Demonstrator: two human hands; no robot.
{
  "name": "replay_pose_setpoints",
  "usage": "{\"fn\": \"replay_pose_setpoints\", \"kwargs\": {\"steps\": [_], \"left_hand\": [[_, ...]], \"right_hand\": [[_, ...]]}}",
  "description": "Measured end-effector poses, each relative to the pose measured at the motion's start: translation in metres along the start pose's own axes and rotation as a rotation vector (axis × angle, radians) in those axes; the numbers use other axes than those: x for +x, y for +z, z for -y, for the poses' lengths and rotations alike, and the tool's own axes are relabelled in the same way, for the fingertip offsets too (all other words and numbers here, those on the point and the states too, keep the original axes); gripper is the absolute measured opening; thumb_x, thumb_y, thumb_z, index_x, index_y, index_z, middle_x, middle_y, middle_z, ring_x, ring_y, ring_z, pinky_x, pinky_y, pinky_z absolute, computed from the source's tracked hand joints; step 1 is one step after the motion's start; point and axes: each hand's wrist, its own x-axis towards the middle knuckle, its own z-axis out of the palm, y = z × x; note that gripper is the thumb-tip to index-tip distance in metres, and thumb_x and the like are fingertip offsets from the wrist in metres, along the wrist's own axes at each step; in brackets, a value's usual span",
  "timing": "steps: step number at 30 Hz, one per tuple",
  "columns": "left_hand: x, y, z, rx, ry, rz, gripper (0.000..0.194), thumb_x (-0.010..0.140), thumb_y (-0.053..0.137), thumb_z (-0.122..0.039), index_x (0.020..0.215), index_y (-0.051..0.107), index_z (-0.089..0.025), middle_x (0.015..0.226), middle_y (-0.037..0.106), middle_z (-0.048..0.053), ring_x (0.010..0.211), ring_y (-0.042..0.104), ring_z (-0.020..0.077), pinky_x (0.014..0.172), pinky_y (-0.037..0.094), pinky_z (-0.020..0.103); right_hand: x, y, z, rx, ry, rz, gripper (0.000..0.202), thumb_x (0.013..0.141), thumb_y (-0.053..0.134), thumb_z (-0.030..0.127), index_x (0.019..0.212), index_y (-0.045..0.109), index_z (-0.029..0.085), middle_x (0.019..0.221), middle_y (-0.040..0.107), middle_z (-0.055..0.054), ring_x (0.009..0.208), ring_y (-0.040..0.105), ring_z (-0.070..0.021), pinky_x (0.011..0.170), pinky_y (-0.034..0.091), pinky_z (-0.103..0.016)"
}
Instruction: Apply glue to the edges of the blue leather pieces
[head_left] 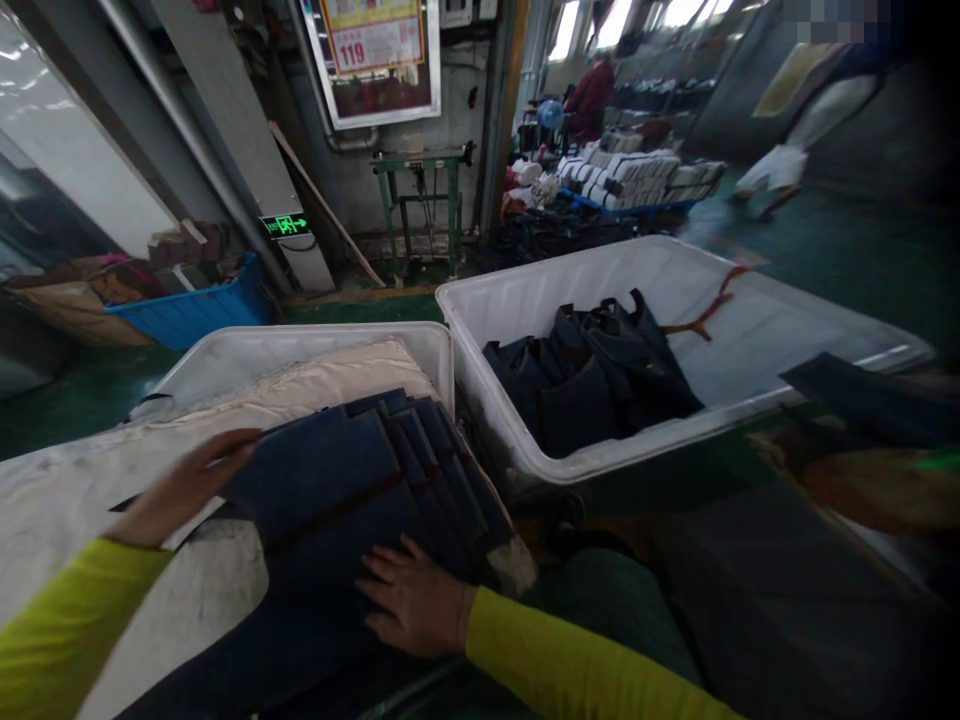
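Observation:
A stack of dark blue fabric pieces (330, 470) lies fanned in steps over cream cloth (60, 500), with a dark brown stripe across the pieces. My left hand (191, 485) is at the stack's left edge, its fingers and thumb closed on the edge of the top dark blue fabric piece. A pale strip shows below that wrist. My right hand (420, 600) rests flat on the lower right part of the fabric, fingers spread. The lower end of the fabric trails toward me into shadow.
Beyond the stack stands a white plastic bin (480, 320) holding dark blue fabric bundles (592, 380). Another white bin (225, 345) lies under the cream cloth. A blue crate (202, 310) sits at left, a green metal stand (420, 200) at the wall. A person (817, 120) is at far right.

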Motion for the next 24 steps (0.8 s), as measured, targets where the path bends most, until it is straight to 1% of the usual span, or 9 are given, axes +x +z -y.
{"fn": "replay_pose_setpoints", "kwargs": {"steps": [4,8,10,11,14,16,18,21,24], "left_hand": [[0.040,0.126,-0.059,0.167,0.144,-0.089,0.047,0.086,0.033,-0.045,0.116,0.055,-0.016,0.121,0.057,0.011,0.113,0.051,0.0231,0.098,0.040,0.041],[0.043,0.196,-0.052,0.311,0.129,-0.141,0.040,0.088,0.035,-0.033,0.123,0.052,-0.020,0.130,0.050,0.009,0.120,0.043,0.0250,0.103,0.029,0.048],[0.041,0.207,-0.040,0.309,0.133,-0.121,0.041,0.090,0.033,-0.032,0.126,0.049,-0.020,0.131,0.050,0.009,0.120,0.043,0.0235,0.104,0.028,0.046],[0.040,0.209,-0.036,0.306,0.128,-0.113,0.042,0.090,0.031,-0.032,0.127,0.048,-0.020,0.131,0.050,0.009,0.120,0.043,0.0230,0.104,0.028,0.045],[0.040,0.209,-0.029,0.303,0.125,-0.106,0.043,0.091,0.030,-0.032,0.127,0.048,-0.018,0.130,0.050,0.010,0.121,0.042,0.0232,0.103,0.028,0.044],[0.040,0.209,-0.028,0.302,0.139,-0.098,0.044,0.090,0.030,-0.033,0.127,0.047,-0.018,0.131,0.049,0.010,0.121,0.041,0.0235,0.103,0.028,0.044],[0.041,0.212,-0.026,0.306,0.151,-0.089,0.044,0.090,0.030,-0.033,0.128,0.046,-0.018,0.132,0.048,0.010,0.121,0.041,0.0237,0.103,0.028,0.045],[0.040,0.215,-0.022,0.307,0.159,-0.081,0.045,0.089,0.031,-0.034,0.129,0.044,-0.019,0.132,0.047,0.010,0.121,0.041,0.0244,0.101,0.028,0.045],[0.040,0.218,-0.016,0.295,0.159,-0.067,0.046,0.087,0.032,-0.034,0.131,0.042,-0.023,0.132,0.047,0.008,0.120,0.043,0.0242,0.100,0.030,0.044]], "right_hand": [[0.003,0.007,0.004,-0.091,0.010,-0.041,0.047,0.090,0.038,0.042,0.129,0.045,0.018,0.138,0.042,-0.010,0.129,0.034,-0.0243,0.103,0.026,-0.054],[0.011,-0.025,0.019,-0.245,0.060,0.126,0.038,0.084,0.049,0.043,0.101,0.064,0.013,0.107,0.064,-0.013,0.099,0.059,-0.0268,0.080,0.048,-0.045],[0.016,-0.072,0.026,-0.262,0.033,0.307,0.029,0.080,0.056,0.040,0.080,0.067,0.013,0.075,0.068,-0.009,0.068,0.063,-0.0210,0.059,0.049,-0.032],[0.018,-0.104,0.026,-0.221,-0.054,0.256,0.027,0.081,0.055,0.039,0.076,0.067,0.015,0.068,0.067,-0.006,0.062,0.061,-0.0175,0.056,0.046,-0.028],[0.023,-0.213,-0.002,-0.195,-0.069,0.027,0.031,0.092,0.040,0.034,0.092,0.064,0.016,0.093,0.067,-0.006,0.083,0.059,-0.0137,0.072,0.042,-0.025],[0.025,-0.278,-0.046,-0.228,0.116,-0.206,0.031,0.093,0.038,0.031,0.100,0.062,0.012,0.097,0.065,-0.006,0.091,0.056,-0.0143,0.078,0.039,-0.025],[0.026,-0.317,-0.103,-0.267,0.473,-0.239,0.035,0.096,0.031,0.030,0.111,0.057,0.012,0.106,0.061,-0.005,0.102,0.052,-0.0145,0.085,0.037,-0.025],[0.028,-0.320,-0.188,-0.261,0.692,-0.122,0.030,0.094,0.040,0.028,0.104,0.060,0.008,0.106,0.061,-0.010,0.102,0.053,-0.0195,0.088,0.040,-0.033],[0.036,-0.277,-0.247,-0.217,0.818,0.030,0.024,0.088,0.053,0.031,0.103,0.060,0.014,0.111,0.059,-0.008,0.101,0.056,-0.0190,0.089,0.043,-0.041]]}}
